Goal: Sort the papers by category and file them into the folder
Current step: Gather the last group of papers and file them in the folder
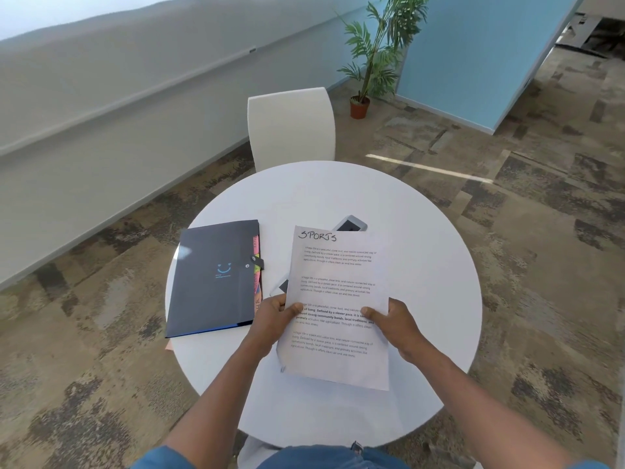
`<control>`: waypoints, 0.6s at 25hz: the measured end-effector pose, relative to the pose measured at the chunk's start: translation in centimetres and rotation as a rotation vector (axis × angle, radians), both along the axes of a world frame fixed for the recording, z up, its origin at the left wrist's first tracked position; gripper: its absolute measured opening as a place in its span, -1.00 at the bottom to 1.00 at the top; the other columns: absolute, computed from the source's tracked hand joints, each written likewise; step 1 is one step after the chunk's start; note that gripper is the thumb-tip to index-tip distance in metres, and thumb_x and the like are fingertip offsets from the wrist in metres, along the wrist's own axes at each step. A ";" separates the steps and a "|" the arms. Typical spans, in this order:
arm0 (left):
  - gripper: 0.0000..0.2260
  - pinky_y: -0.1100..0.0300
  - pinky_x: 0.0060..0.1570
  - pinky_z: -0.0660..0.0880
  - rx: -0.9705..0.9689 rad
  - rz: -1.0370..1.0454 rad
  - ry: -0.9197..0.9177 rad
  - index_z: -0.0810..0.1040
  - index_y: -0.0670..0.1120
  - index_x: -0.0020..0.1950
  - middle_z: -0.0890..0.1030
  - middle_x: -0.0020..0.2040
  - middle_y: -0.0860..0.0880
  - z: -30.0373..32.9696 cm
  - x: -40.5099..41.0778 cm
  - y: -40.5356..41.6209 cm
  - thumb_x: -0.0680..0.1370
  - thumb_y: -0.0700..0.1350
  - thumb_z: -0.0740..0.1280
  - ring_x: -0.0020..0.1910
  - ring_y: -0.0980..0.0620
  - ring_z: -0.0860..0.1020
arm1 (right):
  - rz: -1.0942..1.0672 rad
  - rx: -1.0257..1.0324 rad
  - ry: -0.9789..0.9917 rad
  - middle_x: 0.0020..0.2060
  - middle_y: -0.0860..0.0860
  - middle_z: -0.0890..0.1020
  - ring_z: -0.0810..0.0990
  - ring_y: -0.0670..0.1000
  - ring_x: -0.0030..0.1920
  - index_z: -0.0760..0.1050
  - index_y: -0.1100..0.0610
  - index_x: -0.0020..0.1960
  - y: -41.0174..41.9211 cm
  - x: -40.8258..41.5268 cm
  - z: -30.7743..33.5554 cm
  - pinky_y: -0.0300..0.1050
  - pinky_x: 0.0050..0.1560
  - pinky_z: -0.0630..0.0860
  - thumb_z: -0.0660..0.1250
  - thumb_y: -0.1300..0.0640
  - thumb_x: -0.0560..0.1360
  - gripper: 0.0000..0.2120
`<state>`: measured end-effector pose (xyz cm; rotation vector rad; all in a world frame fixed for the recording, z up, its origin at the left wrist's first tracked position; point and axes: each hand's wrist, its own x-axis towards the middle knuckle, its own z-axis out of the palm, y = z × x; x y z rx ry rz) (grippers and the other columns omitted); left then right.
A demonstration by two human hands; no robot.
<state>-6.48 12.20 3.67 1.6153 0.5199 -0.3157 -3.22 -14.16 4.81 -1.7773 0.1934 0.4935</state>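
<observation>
Round white table [389,198] on patterned carpet — a dark folder [213,279] lies closed at left, a phone [350,224] half hidden behind the papers [334,299] headed "SPORTS", pinched at both edges by left hand [270,319] and right hand [399,323].

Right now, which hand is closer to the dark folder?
Left. The left hand grips the papers right beside the folder; the right hand holds their far edge.

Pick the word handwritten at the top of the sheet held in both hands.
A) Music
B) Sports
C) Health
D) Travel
B: the paper, held by the left hand and right hand, has "SPORTS" handwritten across its top edge.
</observation>
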 end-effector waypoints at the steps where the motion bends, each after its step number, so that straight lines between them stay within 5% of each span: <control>1: -0.89 -0.13 0.05 0.64 -0.013 0.003 -0.001 0.66 -0.15 0.06 0.75 -0.04 -0.08 0.0 0.0 0.2 0.58 -0.14 0.41 -0.04 -0.13 0.72 | 0.000 0.002 0.006 -0.02 -0.09 0.73 0.71 -0.03 0.01 0.62 -0.03 0.05 0.4 0.2 0.0 0.06 0.19 0.58 0.44 0.13 0.52 -0.87; 7: -0.91 0.01 0.00 0.65 0.007 0.035 0.007 0.66 -0.09 0.03 0.74 -0.05 -0.03 -0.7 0.3 2.1 0.60 -0.13 0.37 -0.04 -0.10 0.71 | 0.004 -0.035 0.062 -0.01 -0.07 0.73 0.71 0.00 0.01 0.63 -0.01 0.06 2.4 1.0 -1.2 0.10 0.19 0.58 0.44 0.12 0.51 -0.86; 11: -0.82 0.14 0.04 0.50 0.395 0.264 0.019 0.61 -0.10 0.16 0.66 0.04 0.03 -1.7 0.3 4.8 0.60 -0.15 0.28 0.08 -0.03 0.61 | -0.060 -0.078 0.102 -0.06 -0.06 0.74 0.72 0.05 -0.04 0.63 -0.01 -0.02 3.6 1.3 -2.4 0.14 0.15 0.60 0.44 0.13 0.50 -0.91; 15: -0.66 -0.04 0.24 0.49 0.675 0.172 0.114 0.52 -0.08 0.32 0.57 0.27 -0.07 -4.4 1.7 8.3 0.54 -0.12 0.35 0.27 -0.13 0.50 | -0.063 -0.127 0.126 -0.06 -0.03 0.73 0.72 0.07 -0.06 0.62 -0.02 -0.04 4.4 2.1 -2.9 0.16 0.13 0.61 0.44 0.13 0.50 -0.93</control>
